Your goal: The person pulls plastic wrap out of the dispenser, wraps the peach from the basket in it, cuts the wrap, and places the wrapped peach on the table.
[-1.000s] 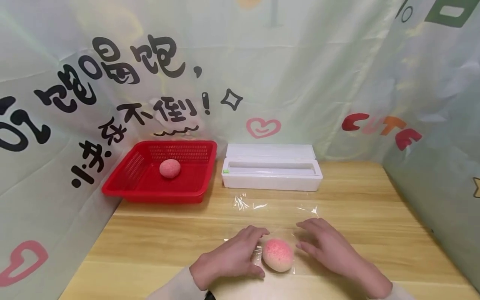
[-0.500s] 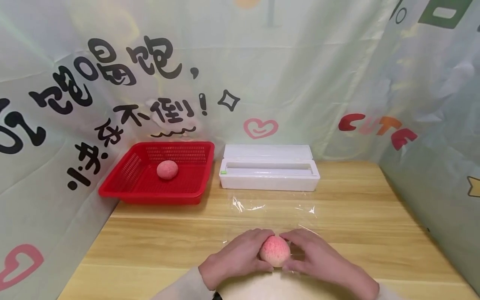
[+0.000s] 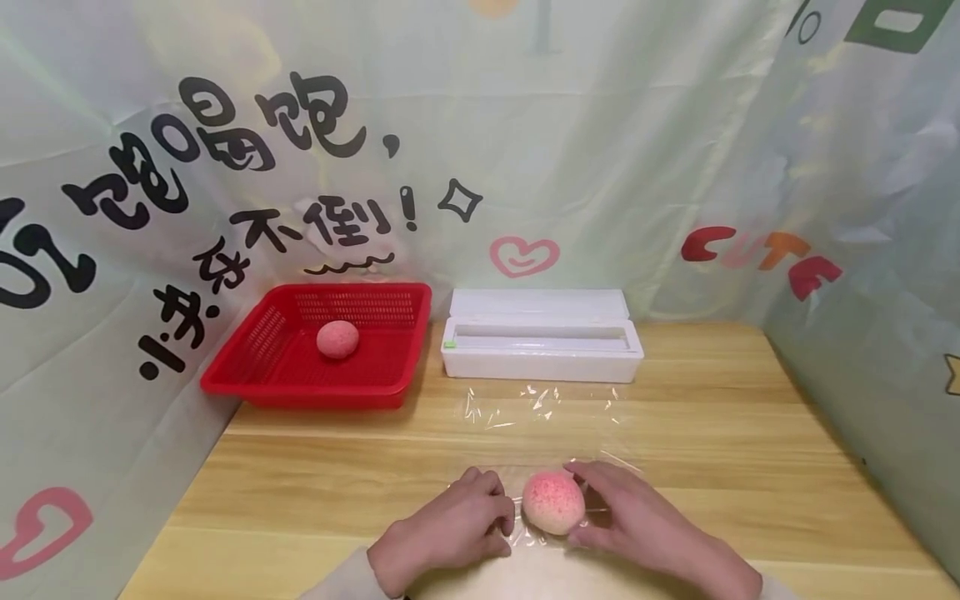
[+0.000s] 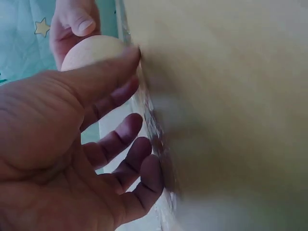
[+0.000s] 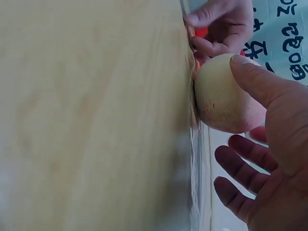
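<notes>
A pink and cream peach (image 3: 551, 500) (image 5: 221, 91) (image 4: 91, 48) lies on a sheet of clear cling film (image 3: 540, 412) spread on the wooden table (image 3: 315, 483) near the front edge. My right hand (image 3: 592, 508) (image 5: 238, 139) cups the peach from the right, with the thumb on it and the fingers curved round its far side. My left hand (image 3: 498, 521) (image 4: 139, 96) sits just left of the peach with curled fingers. It pinches the film's left edge (image 5: 195, 159) (image 4: 154, 130).
A red mesh basket (image 3: 315, 387) at the back left holds a second peach (image 3: 337, 339). A white cling-film dispenser box (image 3: 542, 350) stands behind the sheet. Printed curtains wall in the table on the left, back and right.
Both hands closed round the peach half a second ago. Since then my left hand has let go and drawn back to the film's edge. The film's far edge has crinkled.
</notes>
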Motion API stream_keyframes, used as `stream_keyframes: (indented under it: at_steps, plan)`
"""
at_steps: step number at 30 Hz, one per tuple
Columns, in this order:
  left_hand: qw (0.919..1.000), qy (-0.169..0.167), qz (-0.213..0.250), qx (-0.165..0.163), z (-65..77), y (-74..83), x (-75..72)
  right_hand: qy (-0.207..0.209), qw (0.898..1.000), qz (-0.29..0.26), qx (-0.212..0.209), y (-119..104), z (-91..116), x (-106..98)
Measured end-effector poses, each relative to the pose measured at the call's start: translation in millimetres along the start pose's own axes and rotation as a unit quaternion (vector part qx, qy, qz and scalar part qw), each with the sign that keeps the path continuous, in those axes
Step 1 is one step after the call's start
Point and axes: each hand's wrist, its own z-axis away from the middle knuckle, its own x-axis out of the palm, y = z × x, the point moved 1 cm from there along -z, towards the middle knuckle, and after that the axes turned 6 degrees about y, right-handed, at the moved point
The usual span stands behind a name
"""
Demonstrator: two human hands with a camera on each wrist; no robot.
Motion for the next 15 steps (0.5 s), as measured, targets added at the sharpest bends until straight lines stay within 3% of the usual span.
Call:
stream_keyframes:
  at_steps: [5, 15]
  plan:
    - [0.9997, 0.009, -0.015, 0.02, -2.1, 0.4, 0.5, 0.039, 0.998, 0.035, -0.044, -6, 0, 4]
    - [0.9994, 0.021, 0.026, -0.008, -6.7, 0.6, -11.6, 0.048, 0.977, 0.156, -0.134, -19, -3, 16]
